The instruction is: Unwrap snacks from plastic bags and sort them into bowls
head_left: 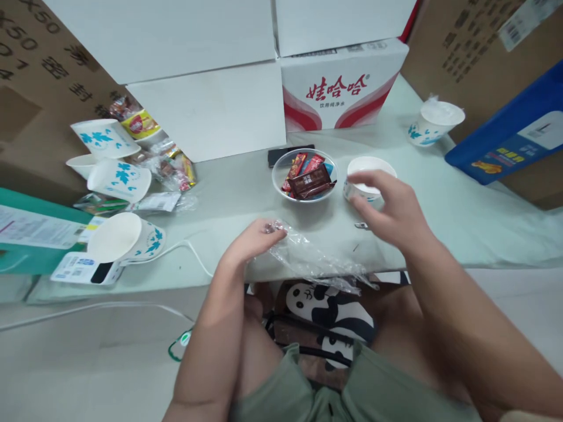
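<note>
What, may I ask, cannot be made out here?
- Head view: what lies in the clear bowl beneath the brown packet covering it.
- Head view: whether the right hand touches the paper cup it partly hides.
- Head view: the blue package's right end, cut off by the edge.
- Head view: print on the far-left label, too small.

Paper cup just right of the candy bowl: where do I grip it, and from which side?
Probably the outer wall just below the rim, from the near right with the right hand. The paper cup stands upright, its wide mouth open, and the plastic bowl sits close on its left, so that side is tighter.
</note>
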The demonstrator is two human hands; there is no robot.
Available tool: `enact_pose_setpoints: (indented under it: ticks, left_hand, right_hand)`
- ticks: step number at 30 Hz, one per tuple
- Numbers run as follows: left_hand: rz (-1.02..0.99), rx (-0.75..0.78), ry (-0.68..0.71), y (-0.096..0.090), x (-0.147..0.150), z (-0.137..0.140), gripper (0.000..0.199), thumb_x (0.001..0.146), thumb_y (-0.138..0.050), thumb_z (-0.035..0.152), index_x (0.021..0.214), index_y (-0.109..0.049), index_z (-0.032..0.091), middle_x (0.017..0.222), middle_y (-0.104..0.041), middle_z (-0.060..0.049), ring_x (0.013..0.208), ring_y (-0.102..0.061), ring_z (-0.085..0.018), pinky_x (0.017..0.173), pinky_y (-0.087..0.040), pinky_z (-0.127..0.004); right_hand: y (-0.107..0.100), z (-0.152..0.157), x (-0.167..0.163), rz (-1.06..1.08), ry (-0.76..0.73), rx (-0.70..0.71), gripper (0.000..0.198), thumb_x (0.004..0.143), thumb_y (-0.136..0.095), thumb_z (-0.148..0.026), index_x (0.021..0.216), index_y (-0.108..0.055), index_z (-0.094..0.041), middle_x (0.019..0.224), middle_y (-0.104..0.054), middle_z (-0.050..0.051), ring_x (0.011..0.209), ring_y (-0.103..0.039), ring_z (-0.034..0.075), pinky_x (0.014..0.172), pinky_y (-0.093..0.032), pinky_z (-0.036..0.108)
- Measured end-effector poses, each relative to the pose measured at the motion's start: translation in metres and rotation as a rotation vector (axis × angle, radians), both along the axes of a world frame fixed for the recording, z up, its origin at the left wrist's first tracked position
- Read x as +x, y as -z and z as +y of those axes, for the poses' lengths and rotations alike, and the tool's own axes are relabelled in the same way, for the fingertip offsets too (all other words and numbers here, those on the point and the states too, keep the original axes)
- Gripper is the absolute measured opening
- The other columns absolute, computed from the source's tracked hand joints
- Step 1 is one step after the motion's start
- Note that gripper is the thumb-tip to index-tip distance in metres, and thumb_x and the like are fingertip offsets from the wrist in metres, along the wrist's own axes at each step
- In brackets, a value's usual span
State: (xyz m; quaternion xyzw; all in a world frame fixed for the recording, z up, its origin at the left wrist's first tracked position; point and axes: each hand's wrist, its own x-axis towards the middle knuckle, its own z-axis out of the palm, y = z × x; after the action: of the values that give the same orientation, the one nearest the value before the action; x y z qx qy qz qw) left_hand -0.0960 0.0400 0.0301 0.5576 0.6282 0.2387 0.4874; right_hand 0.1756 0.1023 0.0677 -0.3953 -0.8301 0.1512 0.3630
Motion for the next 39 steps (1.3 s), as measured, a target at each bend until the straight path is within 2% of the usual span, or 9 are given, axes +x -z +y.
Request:
enact_pose_setpoints:
  ticks: [2, 7, 10, 16, 21, 24, 29, 35, 39]
  left_hand:
    - [-0.001, -0.019, -0.022, -0.001, 0.003, 0.001, 0.024, 0.079, -0.058, 0.04, 0.077, -0.065, 0.017, 0.068, -0.058, 0.001, 0.063, -0.05, -0.013, 0.061, -0.038, -0.026]
    - [-0.011, -0.115, -0.167, 0.0, 0.012, 0.003, 0.038, 0.088, -0.052, 0.052, 0.08, -0.065, 0.018, 0.065, -0.058, 0.0, 0.05, -0.041, -0.01, 0.047, -0.029, -0.023]
    - [-0.127, -0.17, -0.254, -0.001, 0.016, 0.004, 0.039, 0.089, -0.05, 0.055, 0.082, -0.062, 0.019, 0.06, -0.055, 0.002, 0.042, -0.031, -0.007, 0.041, -0.021, -0.021]
    - [-0.36, -0.244, -0.374, -0.006, 0.018, 0.009, 0.038, 0.088, -0.052, 0.059, 0.085, -0.057, 0.021, 0.052, -0.052, 0.004, 0.034, -0.024, -0.006, 0.036, -0.009, -0.02]
    - [-0.363, -0.255, -0.396, -0.008, 0.019, 0.011, 0.039, 0.087, -0.052, 0.06, 0.088, -0.056, 0.021, 0.053, -0.055, 0.002, 0.034, -0.028, -0.006, 0.037, -0.01, -0.02]
    - [-0.297, -0.206, -0.317, -0.005, 0.021, 0.01, 0.04, 0.081, -0.062, 0.059, 0.089, -0.058, 0.02, 0.058, -0.059, 0.001, 0.039, -0.031, -0.006, 0.04, -0.015, -0.02]
    - [-0.129, -0.022, -0.149, 0.005, 0.016, 0.007, 0.028, 0.074, -0.072, 0.04, 0.089, -0.063, 0.018, 0.067, -0.059, 0.002, 0.055, -0.045, -0.009, 0.052, -0.031, -0.022]
    - [-0.155, 0.01, 0.032, 0.008, 0.011, 0.005, 0.041, 0.065, -0.074, 0.024, 0.105, -0.065, 0.019, 0.086, -0.062, 0.0, 0.069, -0.054, -0.011, 0.063, -0.042, -0.024]
    - [-0.183, 0.001, 0.016, 0.008, 0.013, 0.005, 0.051, 0.062, -0.073, 0.021, 0.112, -0.064, 0.02, 0.094, -0.064, -0.002, 0.07, -0.054, -0.011, 0.062, -0.043, -0.025]
  right_hand:
    - [0.012, -0.034, 0.015, 0.022, -0.067, -0.083, 0.037, 0.091, -0.063, -0.034, 0.126, -0.063, -0.024, 0.123, -0.072, 0.011, 0.113, -0.068, 0.03, 0.096, -0.056, 0.047]
    - [0.048, -0.078, 0.028, -0.081, -0.26, -0.299, 0.083, 0.079, -0.078, -0.052, 0.149, -0.045, -0.023, 0.152, -0.053, 0.018, 0.138, -0.052, 0.037, 0.112, -0.046, 0.056]
    - [0.058, -0.078, 0.033, -0.036, -0.325, -0.423, 0.092, 0.077, -0.08, -0.054, 0.155, -0.038, -0.028, 0.162, -0.04, 0.016, 0.147, -0.042, 0.038, 0.117, -0.039, 0.06]
    - [0.069, -0.055, 0.056, 0.461, -0.471, -0.633, 0.083, 0.082, -0.076, -0.055, 0.153, -0.034, -0.043, 0.167, -0.032, 0.004, 0.152, -0.036, 0.032, 0.124, -0.032, 0.056]
    - [0.077, -0.046, 0.051, 0.451, -0.307, -0.692, 0.065, 0.086, -0.072, -0.035, 0.146, -0.046, -0.039, 0.157, -0.047, 0.006, 0.143, -0.049, 0.029, 0.119, -0.04, 0.054]
    - [0.076, -0.043, 0.041, 0.439, -0.169, -0.639, 0.05, 0.086, -0.071, -0.038, 0.134, -0.059, -0.031, 0.146, -0.057, 0.01, 0.131, -0.06, 0.031, 0.106, -0.052, 0.05]
    - [0.071, -0.038, 0.038, 0.42, -0.043, -0.555, 0.03, 0.085, -0.067, -0.048, 0.101, -0.077, -0.025, 0.115, -0.076, 0.008, 0.112, -0.069, 0.028, 0.1, -0.054, 0.044]
    - [0.077, -0.028, 0.046, 0.452, 0.265, -0.643, 0.03, 0.088, -0.055, -0.039, 0.074, -0.075, -0.022, 0.082, -0.077, 0.005, 0.087, -0.073, 0.027, 0.079, -0.058, 0.039]
    - [0.08, -0.022, 0.049, 0.547, 0.219, -0.72, 0.023, 0.073, -0.054, -0.023, 0.087, -0.072, -0.024, 0.094, -0.078, 0.004, 0.097, -0.072, 0.028, 0.076, -0.059, 0.039]
